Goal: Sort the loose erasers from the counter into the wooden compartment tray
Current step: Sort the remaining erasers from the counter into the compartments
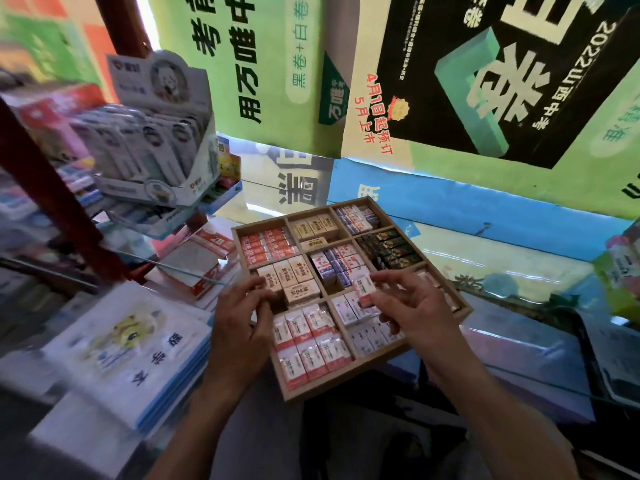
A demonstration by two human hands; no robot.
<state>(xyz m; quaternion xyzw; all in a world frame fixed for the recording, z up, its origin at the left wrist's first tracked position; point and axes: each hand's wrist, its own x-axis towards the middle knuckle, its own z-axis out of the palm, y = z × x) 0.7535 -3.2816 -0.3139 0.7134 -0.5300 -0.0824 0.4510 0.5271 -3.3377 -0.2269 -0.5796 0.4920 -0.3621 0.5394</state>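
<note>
Eraser [364,289] with the pink band is pinched in the right hand [403,308] grip, hovering over the wooden tray [377,358], long axis roughly upright; matching stack sits toward the tray's near-left corner; left hand [242,317] fingers curl at the tan erasers [289,280], can't tell if gripping.

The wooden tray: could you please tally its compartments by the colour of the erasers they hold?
Orange-red erasers: 1
Beige erasers: 2
Blue-and-white erasers: 2
Black erasers: 1
White erasers with red bands: 1
Pale erasers, print unclear: 1
Mostly hidden by the right hand: 1
Total: 9 compartments
</note>
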